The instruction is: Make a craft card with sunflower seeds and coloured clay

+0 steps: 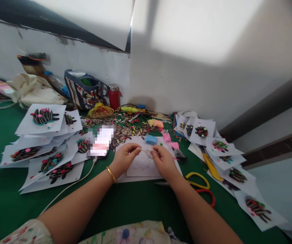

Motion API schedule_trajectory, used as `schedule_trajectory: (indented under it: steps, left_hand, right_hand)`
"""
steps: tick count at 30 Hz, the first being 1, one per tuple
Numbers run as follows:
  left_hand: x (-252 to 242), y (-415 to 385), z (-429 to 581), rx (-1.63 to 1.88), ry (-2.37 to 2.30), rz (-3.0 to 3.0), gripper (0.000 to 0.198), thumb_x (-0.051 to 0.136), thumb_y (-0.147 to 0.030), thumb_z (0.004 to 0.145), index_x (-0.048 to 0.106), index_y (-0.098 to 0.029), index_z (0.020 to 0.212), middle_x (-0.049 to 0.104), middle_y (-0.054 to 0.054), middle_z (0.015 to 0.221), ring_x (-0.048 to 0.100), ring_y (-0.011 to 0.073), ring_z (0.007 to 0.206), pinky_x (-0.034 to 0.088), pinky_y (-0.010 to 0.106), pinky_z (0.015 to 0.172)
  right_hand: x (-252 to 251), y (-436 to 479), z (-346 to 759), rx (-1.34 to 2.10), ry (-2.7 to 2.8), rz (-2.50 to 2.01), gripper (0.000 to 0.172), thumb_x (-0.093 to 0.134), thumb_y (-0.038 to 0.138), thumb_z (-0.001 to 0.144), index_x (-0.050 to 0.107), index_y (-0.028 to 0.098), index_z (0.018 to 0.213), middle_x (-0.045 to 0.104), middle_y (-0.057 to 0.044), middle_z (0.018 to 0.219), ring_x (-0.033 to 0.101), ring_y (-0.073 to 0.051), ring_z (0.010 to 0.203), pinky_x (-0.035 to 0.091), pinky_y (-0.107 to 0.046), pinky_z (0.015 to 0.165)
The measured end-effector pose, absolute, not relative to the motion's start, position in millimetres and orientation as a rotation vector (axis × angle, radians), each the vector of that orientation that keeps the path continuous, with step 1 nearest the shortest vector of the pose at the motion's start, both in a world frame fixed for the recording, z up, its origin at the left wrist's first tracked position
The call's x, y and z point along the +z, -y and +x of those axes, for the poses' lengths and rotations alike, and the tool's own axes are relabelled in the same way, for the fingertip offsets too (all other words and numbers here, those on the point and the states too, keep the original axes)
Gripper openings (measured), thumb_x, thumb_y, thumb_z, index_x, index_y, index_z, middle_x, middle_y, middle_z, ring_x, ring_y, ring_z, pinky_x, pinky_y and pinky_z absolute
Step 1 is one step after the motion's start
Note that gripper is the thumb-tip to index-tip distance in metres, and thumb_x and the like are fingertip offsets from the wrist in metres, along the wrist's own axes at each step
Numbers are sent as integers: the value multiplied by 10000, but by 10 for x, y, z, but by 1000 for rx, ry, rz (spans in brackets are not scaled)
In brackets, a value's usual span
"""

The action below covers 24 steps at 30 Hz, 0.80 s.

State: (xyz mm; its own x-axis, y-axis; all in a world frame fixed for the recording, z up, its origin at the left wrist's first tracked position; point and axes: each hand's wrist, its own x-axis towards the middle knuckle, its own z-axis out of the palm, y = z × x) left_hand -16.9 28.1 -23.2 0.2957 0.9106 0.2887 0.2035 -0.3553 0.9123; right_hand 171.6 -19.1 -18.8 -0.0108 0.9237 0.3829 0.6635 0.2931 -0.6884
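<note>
My right hand [162,162] is closed on a small whitish lump [149,152] that looks like soft modelling clay, perhaps in a clear wrapper. My left hand [128,156] pinches a tiny white bit at its fingertips, and a thin strand seems to run between the two hands. Both hands are above a white sheet of paper [140,169] with a faint drawing on it. Just beyond them lie a blue clay packet [151,139], pink clay packets [166,136] and an orange one [158,123].
Sheets with seed-and-clay figures are piled at left [47,166] and right [239,175]. Scissors [199,178] lie by my right forearm. A phone [101,142] with a cable sits left of the paper. Loose seeds [125,128], a red flask [114,96] and a striped bag [82,89] stand behind.
</note>
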Motion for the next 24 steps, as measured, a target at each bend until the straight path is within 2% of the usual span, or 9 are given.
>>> schedule_trajectory:
  steps: [6, 12, 15, 19, 21, 24]
  left_hand:
    - [-271, -295, -135, 1079, -853, 1431, 321, 652, -359, 807, 628, -167, 1063, 733, 56, 885, 711, 194, 798, 558, 348, 797]
    - [-256, -276, -154, 1065, -956, 1618, 243, 586, -349, 860, 694, -181, 998, 737, 43, 819, 702, 190, 785, 547, 334, 797]
    - [-246, -258, -164, 1041, -1014, 1814, 257, 638, -328, 824, 705, -208, 1041, 744, 29, 879, 686, 183, 808, 530, 314, 810]
    - [-254, -243, -154, 1014, -1053, 1932, 189, 647, -337, 820, 721, -215, 945, 745, 24, 895, 679, 179, 812, 523, 299, 796]
    - [-259, -247, -156, 1010, -1064, 1956, 155, 610, -318, 847, 717, -216, 896, 744, 18, 856, 680, 179, 813, 518, 299, 791]
    - [-268, -272, -168, 1074, -1081, 1803, 180, 564, -325, 880, 681, -197, 927, 735, 23, 812, 693, 172, 764, 530, 301, 756]
  right_hand:
    - [-205, 190, 1713, 450, 1721, -1402, 185, 477, 301, 923, 620, 197, 975, 660, -54, 941, 597, -199, 881, 458, -309, 781]
    - [-217, 199, 1696, 449, 1718, -1384, 190, 480, 300, 922, 619, 196, 998, 663, -60, 952, 600, -201, 889, 464, -318, 795]
    - [-236, 214, 1669, 462, 1727, -1381, 193, 487, 309, 920, 621, 200, 1005, 666, -59, 954, 601, -202, 890, 464, -319, 795]
    - [-268, 224, 1635, 475, 1762, -1391, 186, 500, 306, 913, 629, 202, 997, 668, -50, 931, 603, -193, 858, 462, -303, 765]
    - [-271, 206, 1656, 482, 1760, -1404, 186, 499, 305, 913, 631, 199, 988, 668, -46, 922, 603, -189, 851, 461, -296, 756]
    - [-263, 149, 1750, 452, 1720, -1487, 198, 480, 306, 916, 630, 194, 981, 668, -50, 936, 603, -198, 869, 456, -301, 759]
